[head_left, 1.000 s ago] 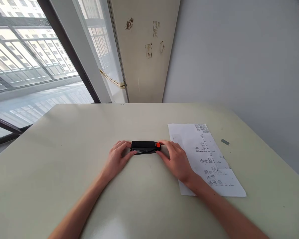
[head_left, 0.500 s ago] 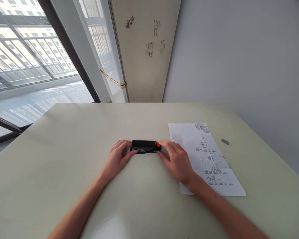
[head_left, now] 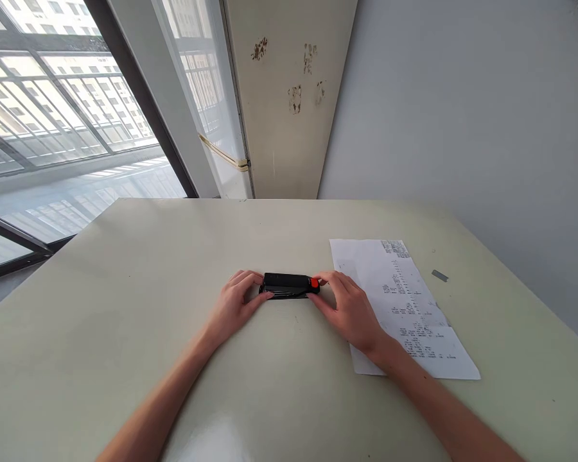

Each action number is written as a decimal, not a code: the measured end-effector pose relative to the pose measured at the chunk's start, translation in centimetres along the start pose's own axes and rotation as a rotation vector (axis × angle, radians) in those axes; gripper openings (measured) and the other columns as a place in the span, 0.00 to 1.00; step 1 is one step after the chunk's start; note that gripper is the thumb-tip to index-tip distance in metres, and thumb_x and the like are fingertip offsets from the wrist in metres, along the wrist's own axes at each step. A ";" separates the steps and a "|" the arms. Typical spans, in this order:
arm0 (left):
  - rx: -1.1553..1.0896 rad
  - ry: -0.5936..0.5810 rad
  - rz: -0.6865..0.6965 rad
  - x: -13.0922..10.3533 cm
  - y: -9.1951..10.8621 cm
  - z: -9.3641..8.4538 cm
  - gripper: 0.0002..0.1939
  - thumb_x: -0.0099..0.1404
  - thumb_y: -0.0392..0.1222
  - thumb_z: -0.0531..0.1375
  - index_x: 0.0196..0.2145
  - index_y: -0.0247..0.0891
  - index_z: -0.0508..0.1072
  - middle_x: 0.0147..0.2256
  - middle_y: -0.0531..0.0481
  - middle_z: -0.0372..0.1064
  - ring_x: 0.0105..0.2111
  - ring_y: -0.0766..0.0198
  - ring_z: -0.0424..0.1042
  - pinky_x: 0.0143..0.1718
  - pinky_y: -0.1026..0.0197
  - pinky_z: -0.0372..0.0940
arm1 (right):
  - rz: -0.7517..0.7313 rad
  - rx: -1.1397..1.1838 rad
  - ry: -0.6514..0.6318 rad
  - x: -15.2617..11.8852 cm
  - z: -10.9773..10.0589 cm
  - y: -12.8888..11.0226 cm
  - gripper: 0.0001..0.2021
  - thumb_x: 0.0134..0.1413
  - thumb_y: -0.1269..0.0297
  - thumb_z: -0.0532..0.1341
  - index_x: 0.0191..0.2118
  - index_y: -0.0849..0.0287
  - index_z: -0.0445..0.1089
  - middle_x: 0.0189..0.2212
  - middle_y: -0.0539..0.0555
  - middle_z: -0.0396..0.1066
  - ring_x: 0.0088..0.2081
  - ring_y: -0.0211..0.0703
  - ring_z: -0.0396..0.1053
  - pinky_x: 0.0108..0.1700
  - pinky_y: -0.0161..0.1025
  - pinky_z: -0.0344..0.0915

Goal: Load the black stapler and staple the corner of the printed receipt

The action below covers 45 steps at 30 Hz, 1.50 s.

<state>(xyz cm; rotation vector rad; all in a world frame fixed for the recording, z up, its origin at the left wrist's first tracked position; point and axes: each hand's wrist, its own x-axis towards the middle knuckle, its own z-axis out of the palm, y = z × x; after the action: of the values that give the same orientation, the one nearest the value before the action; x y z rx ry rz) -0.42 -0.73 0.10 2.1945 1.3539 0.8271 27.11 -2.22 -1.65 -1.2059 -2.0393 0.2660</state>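
Observation:
A black stapler [head_left: 288, 282] with a red patch at its right end lies sideways on the pale table [head_left: 173, 256]. My left hand [head_left: 237, 300] grips its left end, thumb along the near side and fingers behind. At the red-marked end, my right hand [head_left: 349, 308] pinches it between thumb and fingers. Under my right wrist and forearm lies a white printed sheet [head_left: 370, 276], partly covered by them.
Right of the sheet, a small grey strip [head_left: 440, 276] lies on the table. Beyond the table's far edge stand a scuffed cream door panel [head_left: 289, 147] and a grey wall [head_left: 443, 109]. Windows [head_left: 72, 102] fill the left side.
The view has shifted slightly, so everything sits a little further right. The red patch on the stapler shows more fully, as my right fingers have moved off it to the end.

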 end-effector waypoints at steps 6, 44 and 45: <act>-0.028 -0.070 0.022 0.1 0.2 -0.1 0.13 0.73 0.54 0.60 0.40 0.43 0.75 0.43 0.47 0.77 0.44 0.54 0.72 0.49 0.53 0.66 | -0.004 0.006 -0.110 0.1 -0.6 -0.3 0.11 0.67 0.57 0.64 0.51 0.52 0.70 0.44 0.56 0.74 0.46 0.52 0.73 0.46 0.49 0.75; -0.134 -0.169 0.149 -0.3 0.7 -0.5 0.14 0.67 0.54 0.67 0.31 0.42 0.75 0.37 0.48 0.79 0.40 0.56 0.75 0.50 0.50 0.67 | 0.670 0.617 -0.278 -0.7 -2.7 -2.6 0.22 0.70 0.42 0.53 0.49 0.51 0.77 0.42 0.55 0.78 0.33 0.46 0.76 0.44 0.48 0.75; -0.133 -0.170 0.149 -0.3 0.7 -0.5 0.14 0.67 0.54 0.67 0.31 0.42 0.75 0.37 0.48 0.78 0.40 0.56 0.75 0.50 0.51 0.67 | 0.674 0.616 -0.276 -0.7 -2.7 -2.6 0.23 0.70 0.42 0.53 0.50 0.51 0.77 0.43 0.55 0.79 0.33 0.46 0.76 0.44 0.49 0.75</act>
<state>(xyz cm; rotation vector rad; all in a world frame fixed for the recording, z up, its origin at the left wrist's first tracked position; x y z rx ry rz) -0.40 -1.30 0.78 2.2249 1.0351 0.7411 27.36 -4.70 1.23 -1.4441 -1.4971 1.3352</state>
